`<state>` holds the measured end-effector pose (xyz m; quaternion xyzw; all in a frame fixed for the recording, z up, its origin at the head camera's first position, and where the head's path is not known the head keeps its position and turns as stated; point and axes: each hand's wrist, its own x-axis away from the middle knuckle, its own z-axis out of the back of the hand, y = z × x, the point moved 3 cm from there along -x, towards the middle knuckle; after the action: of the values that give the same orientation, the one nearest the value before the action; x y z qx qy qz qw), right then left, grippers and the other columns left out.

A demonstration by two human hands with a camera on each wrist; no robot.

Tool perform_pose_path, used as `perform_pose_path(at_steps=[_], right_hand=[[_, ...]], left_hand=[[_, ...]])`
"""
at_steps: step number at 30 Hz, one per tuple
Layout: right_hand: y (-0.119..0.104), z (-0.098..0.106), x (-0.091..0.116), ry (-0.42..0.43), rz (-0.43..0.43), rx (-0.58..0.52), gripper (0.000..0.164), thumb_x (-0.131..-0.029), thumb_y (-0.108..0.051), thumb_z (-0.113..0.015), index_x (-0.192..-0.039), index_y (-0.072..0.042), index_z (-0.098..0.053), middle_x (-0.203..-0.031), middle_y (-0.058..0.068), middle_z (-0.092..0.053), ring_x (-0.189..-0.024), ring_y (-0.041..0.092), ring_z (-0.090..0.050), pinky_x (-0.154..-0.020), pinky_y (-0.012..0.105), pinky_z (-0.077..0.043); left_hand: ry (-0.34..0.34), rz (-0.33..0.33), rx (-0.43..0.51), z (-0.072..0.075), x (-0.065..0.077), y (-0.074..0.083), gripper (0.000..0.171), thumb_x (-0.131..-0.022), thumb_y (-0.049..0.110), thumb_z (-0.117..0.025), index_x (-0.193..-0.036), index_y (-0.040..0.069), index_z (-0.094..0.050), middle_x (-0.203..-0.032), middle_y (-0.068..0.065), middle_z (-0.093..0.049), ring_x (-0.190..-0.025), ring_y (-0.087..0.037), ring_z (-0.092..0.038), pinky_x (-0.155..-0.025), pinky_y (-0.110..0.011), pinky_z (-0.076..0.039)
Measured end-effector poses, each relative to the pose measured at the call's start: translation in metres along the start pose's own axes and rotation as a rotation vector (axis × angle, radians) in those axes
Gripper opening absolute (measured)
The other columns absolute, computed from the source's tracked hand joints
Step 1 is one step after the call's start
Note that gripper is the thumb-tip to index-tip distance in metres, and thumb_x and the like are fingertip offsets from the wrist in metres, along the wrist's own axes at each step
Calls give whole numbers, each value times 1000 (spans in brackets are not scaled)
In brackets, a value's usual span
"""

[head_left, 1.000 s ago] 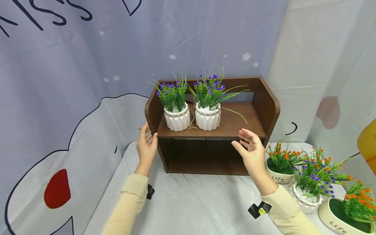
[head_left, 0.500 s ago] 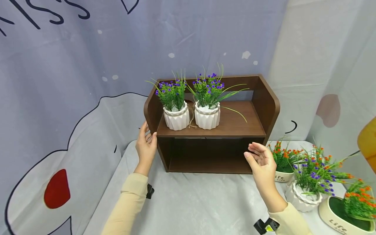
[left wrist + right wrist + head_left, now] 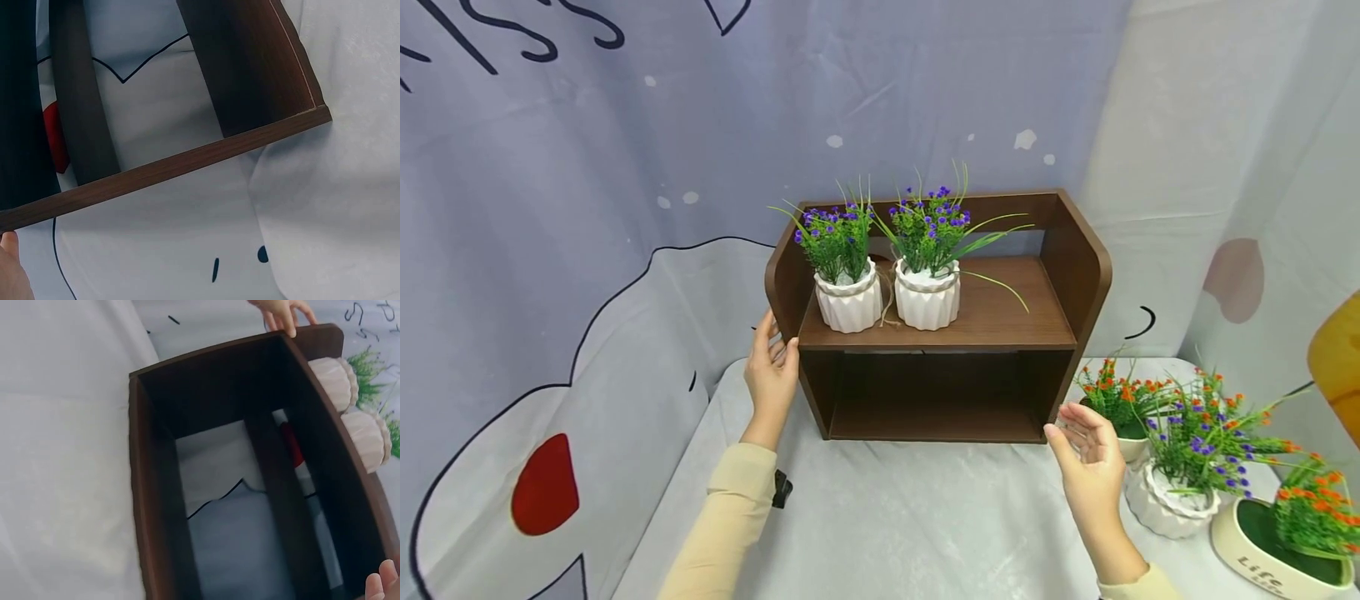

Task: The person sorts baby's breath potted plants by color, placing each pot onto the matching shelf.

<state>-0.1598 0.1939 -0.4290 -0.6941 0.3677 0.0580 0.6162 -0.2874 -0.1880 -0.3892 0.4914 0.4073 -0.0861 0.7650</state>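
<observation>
A dark brown two-tier wooden shelf [image 3: 1015,333] stands upright on the table. Two white fluted pots of purple flowers, the left pot [image 3: 850,306] and the right pot [image 3: 928,304], sit side by side on its upper board. My left hand [image 3: 771,383] rests against the shelf's left outer side, thumb at the front edge; its fingers are partly hidden behind the panel. Relaxed fingers and nothing held mark my right hand [image 3: 1090,471], low by the shelf's right front edge. Whether it touches the panel I cannot tell. The lower compartment [image 3: 225,506] shows an opening at the back.
Right of the shelf stand more potted flowers: an orange-flowered one [image 3: 1123,396] behind my right hand, a white pot [image 3: 1168,507] with purple and orange flowers, and a cream oval planter [image 3: 1262,554]. A printed curtain [image 3: 700,100] hangs behind the grey-white tabletop [image 3: 925,525].
My right hand has moved down and to the right, from before the upper board to the shelf's lower right corner. My left hand stays at the left side.
</observation>
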Motion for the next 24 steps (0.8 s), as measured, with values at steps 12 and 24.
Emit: perform_pose_path(at_steps=[12, 24], right_hand=[[26, 38, 21, 165, -93, 4, 35, -79, 23, -57, -110, 7, -57, -98, -1, -67, -92, 7, -62, -78, 11, -51], [53, 82, 38, 275, -256, 375, 37, -82, 9, -66, -109, -13, -58, -98, -14, -58, -91, 1, -56, -76, 1, -45]], left_hand=[[3, 5, 2, -1, 0, -1, 50, -89, 0, -63, -137, 5, -48, -114, -26, -59, -94, -40, -67, -78, -45, -57], [7, 15, -16, -1, 0, 0, 50, -88, -1, -63, -136, 5, -48, -114, -26, -59, -94, -40, -67, -78, -46, -57]])
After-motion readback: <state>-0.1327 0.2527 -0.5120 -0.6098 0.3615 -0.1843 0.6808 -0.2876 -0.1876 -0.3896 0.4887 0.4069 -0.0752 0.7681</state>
